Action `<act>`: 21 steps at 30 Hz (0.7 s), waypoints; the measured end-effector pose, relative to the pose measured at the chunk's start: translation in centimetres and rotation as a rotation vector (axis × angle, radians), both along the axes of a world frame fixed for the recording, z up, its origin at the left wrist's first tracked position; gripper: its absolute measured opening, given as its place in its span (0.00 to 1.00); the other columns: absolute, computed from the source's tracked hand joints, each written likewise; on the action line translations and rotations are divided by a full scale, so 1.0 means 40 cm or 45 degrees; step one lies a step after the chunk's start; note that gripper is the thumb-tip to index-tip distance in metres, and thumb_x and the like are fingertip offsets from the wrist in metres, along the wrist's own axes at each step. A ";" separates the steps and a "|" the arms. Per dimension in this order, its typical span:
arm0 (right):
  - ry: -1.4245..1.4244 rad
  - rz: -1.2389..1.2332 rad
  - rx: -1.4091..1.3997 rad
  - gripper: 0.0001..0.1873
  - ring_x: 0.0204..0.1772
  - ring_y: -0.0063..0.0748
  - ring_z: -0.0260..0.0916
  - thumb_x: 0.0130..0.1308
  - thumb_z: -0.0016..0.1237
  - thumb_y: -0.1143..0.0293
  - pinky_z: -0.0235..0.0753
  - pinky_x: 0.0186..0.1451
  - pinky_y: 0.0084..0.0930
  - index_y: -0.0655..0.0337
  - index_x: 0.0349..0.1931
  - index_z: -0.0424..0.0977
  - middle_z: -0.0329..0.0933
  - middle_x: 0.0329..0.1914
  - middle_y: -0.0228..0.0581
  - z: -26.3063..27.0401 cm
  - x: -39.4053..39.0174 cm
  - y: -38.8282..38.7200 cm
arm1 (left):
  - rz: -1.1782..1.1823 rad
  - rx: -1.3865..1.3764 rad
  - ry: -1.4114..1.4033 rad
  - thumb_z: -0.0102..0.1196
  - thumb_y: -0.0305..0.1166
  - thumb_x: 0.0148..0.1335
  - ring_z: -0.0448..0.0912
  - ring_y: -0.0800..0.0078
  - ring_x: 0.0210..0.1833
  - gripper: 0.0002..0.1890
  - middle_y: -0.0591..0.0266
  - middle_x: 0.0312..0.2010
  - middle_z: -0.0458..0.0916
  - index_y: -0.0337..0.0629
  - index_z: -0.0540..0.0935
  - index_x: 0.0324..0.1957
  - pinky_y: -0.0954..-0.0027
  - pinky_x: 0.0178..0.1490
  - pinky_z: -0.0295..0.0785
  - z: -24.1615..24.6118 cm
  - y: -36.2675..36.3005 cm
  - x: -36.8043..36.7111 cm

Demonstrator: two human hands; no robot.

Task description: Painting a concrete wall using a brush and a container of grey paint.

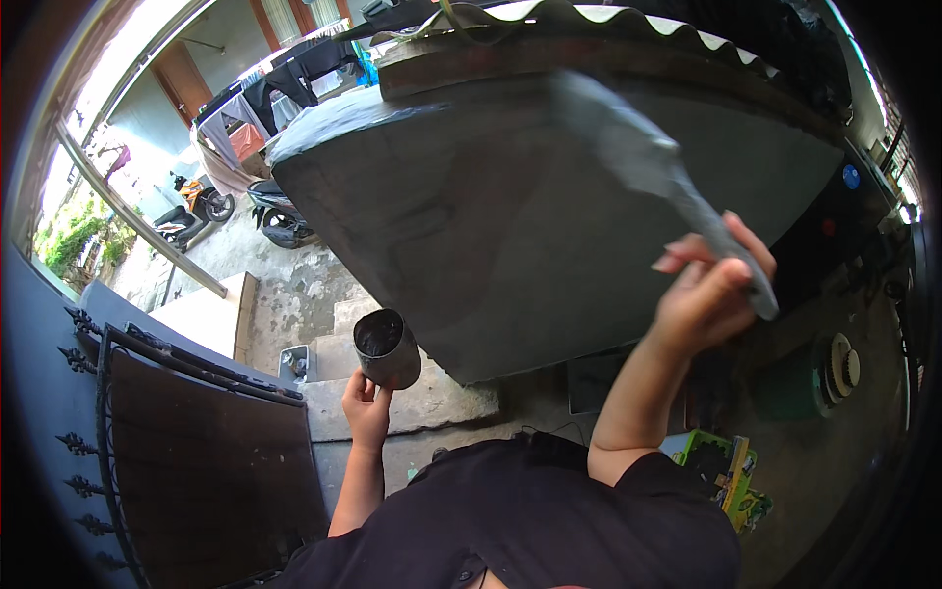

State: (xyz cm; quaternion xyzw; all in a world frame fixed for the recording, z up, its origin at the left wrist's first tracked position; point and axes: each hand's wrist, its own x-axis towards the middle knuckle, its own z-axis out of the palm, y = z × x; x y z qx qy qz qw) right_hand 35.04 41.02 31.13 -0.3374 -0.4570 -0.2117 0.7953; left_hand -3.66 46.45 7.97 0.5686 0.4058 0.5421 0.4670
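Note:
My right hand (706, 294) grips the handle of a wide, grey-smeared paintbrush (633, 147), blurred by motion. The brush head points up and to the left, over the upper part of a large grey wall face (500, 235); whether the bristles touch it I cannot tell. Below the wall's lower left edge, my left hand (368, 412) holds up a dark cylindrical cup (394, 362) from beneath. The cup tilts a little, its mouth facing up, and something dark and glossy lies inside. Slightly uneven dark patches mark the wall surface.
Corrugated roofing (589, 13) runs above the wall. A black metal gate (206, 442) with spiked finials stands at left. Concrete steps (412, 405) lie beneath the cup. Motorbikes (283, 221) and hung laundry (280, 88) are beyond. A green crate (721, 464) sits at right.

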 end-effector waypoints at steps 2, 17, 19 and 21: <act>-0.127 0.316 -0.032 0.23 0.26 0.28 0.81 0.81 0.46 0.55 0.79 0.27 0.19 0.73 0.51 0.73 0.80 0.27 0.44 0.005 -0.081 0.045 | 0.001 -0.019 -0.006 0.66 0.19 0.65 0.79 0.71 0.59 0.19 0.59 0.52 0.83 0.29 0.79 0.57 0.65 0.68 0.71 -0.008 -0.010 0.005; -0.102 0.311 -0.037 0.31 0.20 0.27 0.75 0.81 0.40 0.43 0.73 0.19 0.21 0.70 0.54 0.68 0.77 0.26 0.47 -0.065 -0.065 0.046 | 0.013 -0.042 0.032 0.65 0.19 0.66 0.79 0.71 0.59 0.19 0.59 0.53 0.83 0.29 0.79 0.58 0.65 0.69 0.71 -0.014 0.029 0.036; -0.376 0.483 -0.046 0.23 0.24 0.29 0.80 0.80 0.48 0.54 0.79 0.28 0.21 0.71 0.52 0.71 0.81 0.29 0.46 -0.082 -0.118 0.102 | -0.005 -0.033 0.002 0.65 0.19 0.66 0.79 0.71 0.59 0.19 0.59 0.53 0.83 0.28 0.79 0.58 0.65 0.68 0.72 -0.001 0.031 0.047; -0.369 0.470 -0.136 0.18 0.30 0.25 0.83 0.78 0.52 0.60 0.82 0.31 0.20 0.70 0.48 0.76 0.84 0.33 0.43 -0.076 -0.118 0.122 | -0.011 -0.032 0.004 0.65 0.19 0.66 0.79 0.71 0.59 0.19 0.59 0.53 0.83 0.29 0.79 0.58 0.66 0.68 0.72 0.004 0.034 0.052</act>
